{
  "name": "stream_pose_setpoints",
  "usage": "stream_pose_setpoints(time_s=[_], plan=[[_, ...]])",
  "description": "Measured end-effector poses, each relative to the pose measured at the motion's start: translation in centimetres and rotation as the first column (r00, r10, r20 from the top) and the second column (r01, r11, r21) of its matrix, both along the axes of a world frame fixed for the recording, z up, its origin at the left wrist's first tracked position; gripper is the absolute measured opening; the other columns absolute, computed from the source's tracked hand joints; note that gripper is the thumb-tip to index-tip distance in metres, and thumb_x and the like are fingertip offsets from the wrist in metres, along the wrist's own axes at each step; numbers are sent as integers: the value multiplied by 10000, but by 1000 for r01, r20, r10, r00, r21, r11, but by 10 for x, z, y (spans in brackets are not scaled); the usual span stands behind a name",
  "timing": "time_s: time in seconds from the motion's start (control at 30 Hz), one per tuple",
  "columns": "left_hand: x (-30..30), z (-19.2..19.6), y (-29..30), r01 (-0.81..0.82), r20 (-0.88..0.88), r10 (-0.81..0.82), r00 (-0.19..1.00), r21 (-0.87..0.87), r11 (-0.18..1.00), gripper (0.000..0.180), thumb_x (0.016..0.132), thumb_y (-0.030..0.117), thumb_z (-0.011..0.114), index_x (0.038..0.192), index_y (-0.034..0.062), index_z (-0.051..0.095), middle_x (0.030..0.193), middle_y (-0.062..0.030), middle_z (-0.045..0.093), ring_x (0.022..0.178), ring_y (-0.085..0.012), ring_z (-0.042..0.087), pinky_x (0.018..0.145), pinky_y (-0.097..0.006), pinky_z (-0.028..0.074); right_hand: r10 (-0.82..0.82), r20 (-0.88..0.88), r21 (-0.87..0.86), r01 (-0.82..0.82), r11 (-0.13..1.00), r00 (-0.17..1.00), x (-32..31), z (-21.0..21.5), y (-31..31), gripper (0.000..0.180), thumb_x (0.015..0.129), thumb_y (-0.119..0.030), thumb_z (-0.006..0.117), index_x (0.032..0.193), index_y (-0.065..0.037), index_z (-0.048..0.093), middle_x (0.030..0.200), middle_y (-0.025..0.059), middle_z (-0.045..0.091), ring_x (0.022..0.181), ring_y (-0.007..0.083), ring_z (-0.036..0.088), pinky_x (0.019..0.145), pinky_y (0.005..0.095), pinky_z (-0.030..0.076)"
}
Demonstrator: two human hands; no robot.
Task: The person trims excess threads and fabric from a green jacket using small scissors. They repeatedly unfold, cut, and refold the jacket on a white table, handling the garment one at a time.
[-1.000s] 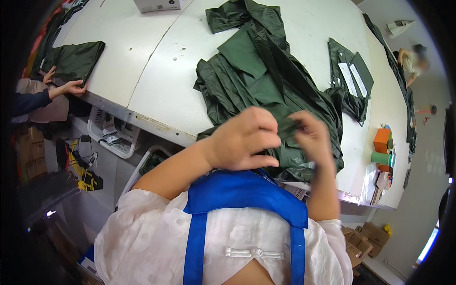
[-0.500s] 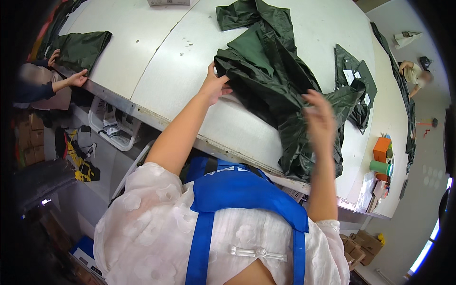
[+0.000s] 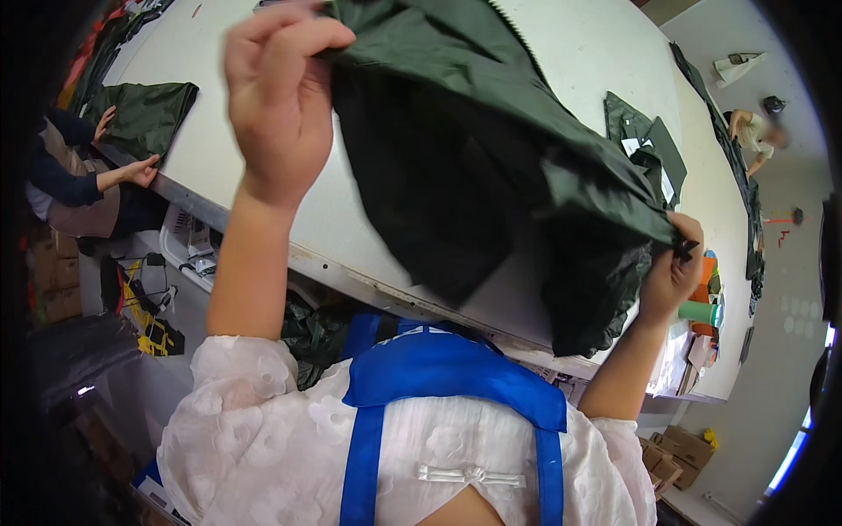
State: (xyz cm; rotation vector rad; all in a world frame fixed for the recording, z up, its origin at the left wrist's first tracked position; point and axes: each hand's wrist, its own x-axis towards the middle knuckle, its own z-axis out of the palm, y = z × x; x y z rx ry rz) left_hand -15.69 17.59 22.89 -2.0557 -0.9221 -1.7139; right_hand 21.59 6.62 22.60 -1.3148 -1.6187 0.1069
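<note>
Table (image 3: 346, 223) under green garment (image 3: 438, 131), long axis down rightward, left fingers (image 3: 309, 39) and right fingers (image 3: 688, 228) tight on it

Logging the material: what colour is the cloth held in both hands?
Dark green; the cloth shows best in the head view.

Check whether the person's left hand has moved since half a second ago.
Yes: the left hand has moved up and leftward in the view, judged against the table's metal front edge.

Softly glossy green cloth (image 3: 474, 96), smooth white tabletop (image 3: 180, 57), metal table edge (image 3: 351, 276), matt brown cardboard boxes (image 3: 688, 451)
</note>
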Motion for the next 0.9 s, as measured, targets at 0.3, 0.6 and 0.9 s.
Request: stream_pose_setpoints(time_s=[0.3,0.6,0.9], plan=[[-38,-89,-58,-6,-306,-628,716,-901,433,476,703,110,702,1162,134,576,1388,-75,443,1351,-322,315,1129,-500,192,173,-63,-878,-137,458,983,40,-30,-59,332,746,-5,666,1076,-11,634,972,114,643,845,174,590,767,298,471],[-114,-267,-137,-427,-319,419,850,-883,194,850,662,73,717,1407,118,309,1375,-211,371,1263,-383,370,1031,-439,317,-563,-117,-821,239,518,818,67,-254,-182,720,692,-169,803,1274,64,449,1219,181,542,1104,221,523,951,316,410],[-185,-105,-33,-551,-546,418,726,-98,829,393,636,-93,513,928,117,671,979,-66,601,947,-270,568,836,-378,435,-584,300,-280,655,702,755,190,-92,-172,284,807,-34,644,1075,51,603,853,102,645,776,146,593,711,279,480]])
